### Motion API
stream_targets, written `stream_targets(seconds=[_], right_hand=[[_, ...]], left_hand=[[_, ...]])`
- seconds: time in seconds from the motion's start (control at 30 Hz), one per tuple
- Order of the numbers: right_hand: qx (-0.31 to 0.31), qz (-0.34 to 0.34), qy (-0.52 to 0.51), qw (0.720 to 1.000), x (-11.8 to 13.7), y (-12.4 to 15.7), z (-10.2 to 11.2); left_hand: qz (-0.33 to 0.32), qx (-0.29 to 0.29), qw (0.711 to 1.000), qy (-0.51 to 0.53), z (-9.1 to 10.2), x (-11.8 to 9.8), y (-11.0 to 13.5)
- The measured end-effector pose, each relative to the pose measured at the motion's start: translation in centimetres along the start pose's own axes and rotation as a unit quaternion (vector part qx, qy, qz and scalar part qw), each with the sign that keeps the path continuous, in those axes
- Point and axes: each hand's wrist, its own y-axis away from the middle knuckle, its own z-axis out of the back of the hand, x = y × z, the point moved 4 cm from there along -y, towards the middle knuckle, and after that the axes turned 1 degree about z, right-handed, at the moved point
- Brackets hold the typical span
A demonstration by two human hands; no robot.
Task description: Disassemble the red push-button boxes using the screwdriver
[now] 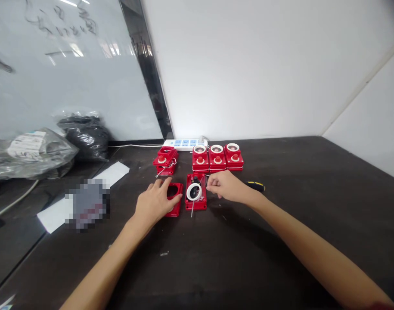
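My left hand (156,197) is over a red plastic cover (175,211) with a round dark opening, its thumb and fingers spread across it. Just right of the cover lies an open red box (200,206) with small dark and pale parts inside. A white ring (194,192) sits tilted on this box, and a thin white cord end hangs over its front edge. At the box's right side my right hand (227,186) has its fingertips pinched together. Whatever is between them is too small to make out. Behind that hand a black and yellow tool handle (256,186) shows in part.
Three red boxes (218,160) with white rings and red buttons stand at the back. Left of them are stacked red parts (165,160). A white power strip (184,144) lies by the wall. Plastic bags (32,153) and white paper (119,172) are on the left.
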Motion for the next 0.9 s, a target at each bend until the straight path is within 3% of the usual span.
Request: stream_targets(seconds=[0.1,0.23,0.33,0.4,0.6,0.7,0.8,0.9], right_hand=[[-0.005,0.002,-0.076,0.997,0.0,-0.5,-0.9],[-0.002,-0.02,0.018,1.0,-0.7,-0.2,-0.7],[0.05,-0.01,0.052,0.997,-0.8,0.5,-1.0],[0.058,-0.008,0.028,0.998,-0.7,0.8,-1.6],[-0.011,-0.028,-0.055,0.998,-0.3,-0.2,-3.8],[-0.025,-0.027,-0.098,0.995,-0.2,-1.4,-4.9],[0.011,-0.022,-0.181,0.983,-0.2,-2.3,-6.0],[-0.012,-0.062,-0.204,0.977,-1.0,-1.7,-5.6]], left_hand=[[-0.007,0.01,1.0,-0.005,-0.3,-0.3,0.0],[0.015,0.014,1.0,0.008,-0.5,-0.3,-0.1],[0.029,0.002,0.999,0.032,-0.1,-0.1,-0.1],[0.036,-0.027,0.998,0.053,0.9,0.1,0.0],[-0.004,-0.137,0.978,0.158,5.3,-0.9,0.7],[-0.026,-0.116,0.982,0.147,5.7,-2.1,-0.1],[-0.036,-0.093,0.989,0.106,5.0,-3.0,-1.6],[-0.03,-0.078,0.994,0.066,4.0,-3.1,-2.9]])
